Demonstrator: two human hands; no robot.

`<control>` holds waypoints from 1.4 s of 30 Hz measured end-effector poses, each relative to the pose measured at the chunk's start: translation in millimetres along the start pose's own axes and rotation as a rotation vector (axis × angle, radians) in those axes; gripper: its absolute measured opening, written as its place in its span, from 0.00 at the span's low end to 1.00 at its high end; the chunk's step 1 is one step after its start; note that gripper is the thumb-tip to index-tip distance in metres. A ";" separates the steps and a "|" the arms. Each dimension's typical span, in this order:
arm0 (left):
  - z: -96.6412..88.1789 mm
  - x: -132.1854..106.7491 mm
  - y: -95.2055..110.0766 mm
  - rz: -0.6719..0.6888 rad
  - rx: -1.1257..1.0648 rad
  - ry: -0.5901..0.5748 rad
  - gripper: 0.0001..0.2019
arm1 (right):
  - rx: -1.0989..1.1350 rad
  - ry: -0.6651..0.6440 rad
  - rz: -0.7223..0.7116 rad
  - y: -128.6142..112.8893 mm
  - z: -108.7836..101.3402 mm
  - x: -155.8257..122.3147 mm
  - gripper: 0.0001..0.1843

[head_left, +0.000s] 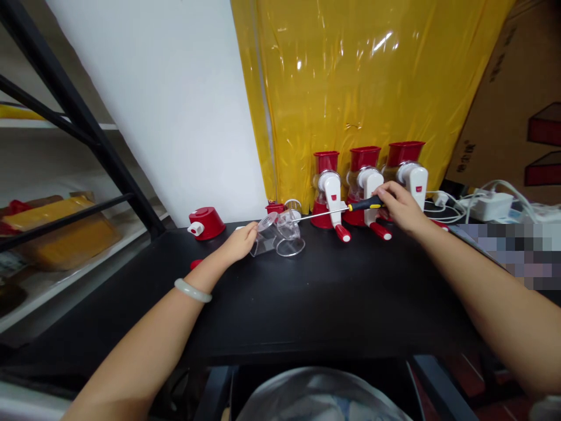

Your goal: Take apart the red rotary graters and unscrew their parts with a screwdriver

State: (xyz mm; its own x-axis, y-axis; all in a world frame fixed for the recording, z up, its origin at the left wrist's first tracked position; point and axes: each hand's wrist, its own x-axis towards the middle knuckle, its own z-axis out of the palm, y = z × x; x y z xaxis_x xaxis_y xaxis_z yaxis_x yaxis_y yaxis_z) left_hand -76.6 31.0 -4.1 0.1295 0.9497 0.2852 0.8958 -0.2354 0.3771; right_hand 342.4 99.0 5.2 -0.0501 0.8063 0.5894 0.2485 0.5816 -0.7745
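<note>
My left hand (239, 242) is closed on a clear plastic housing (280, 233) lying on the black table (307, 304) near its far edge. My right hand (401, 206) grips a screwdriver (337, 210) by its black and yellow handle; the metal shaft points left, with its tip at the clear housing. A pale bangle (193, 290) circles my left wrist. Three red and white hand-crank devices (366, 184) stand in a row just behind the screwdriver.
A red cap with a white tab (205, 223) and a small red part (275, 207) sit at the table's back. Yellow plastic sheet (350, 76) hangs behind. White cables and an adapter (486, 204) lie right; a black metal shelf (65, 216) stands left.
</note>
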 end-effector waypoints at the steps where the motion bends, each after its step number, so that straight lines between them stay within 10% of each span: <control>1: 0.3 0.5 -0.6 -0.003 -0.001 0.000 0.22 | 0.039 0.007 0.030 -1.0 0.4 0.2 0.12; 12: 3.8 3.8 -8.5 0.008 -0.007 0.006 0.22 | 0.314 -0.021 0.126 -6.8 4.0 -0.1 0.08; 17: 2.5 3.3 -5.2 0.007 0.000 0.007 0.21 | 0.142 -0.009 0.104 -7.0 2.4 -1.1 0.25; 21: 1.1 2.1 -1.7 0.003 0.006 0.010 0.21 | -0.015 0.013 0.046 -2.6 0.6 -0.1 0.19; 33: 0.6 1.1 -1.1 0.007 0.008 0.009 0.20 | 0.400 -0.011 0.183 -9.6 9.3 -0.4 0.15; 42: 0.1 1.0 -0.3 0.008 0.011 0.008 0.21 | 0.096 0.010 0.106 0.3 4.5 0.7 0.15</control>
State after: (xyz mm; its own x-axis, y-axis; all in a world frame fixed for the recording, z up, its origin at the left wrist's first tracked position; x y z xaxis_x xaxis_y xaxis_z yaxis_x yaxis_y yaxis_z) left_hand -76.7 32.1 -4.0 0.1332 0.9462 0.2947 0.8996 -0.2402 0.3647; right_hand 338.0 100.2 4.4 -0.0191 0.8628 0.5052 0.1579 0.5015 -0.8506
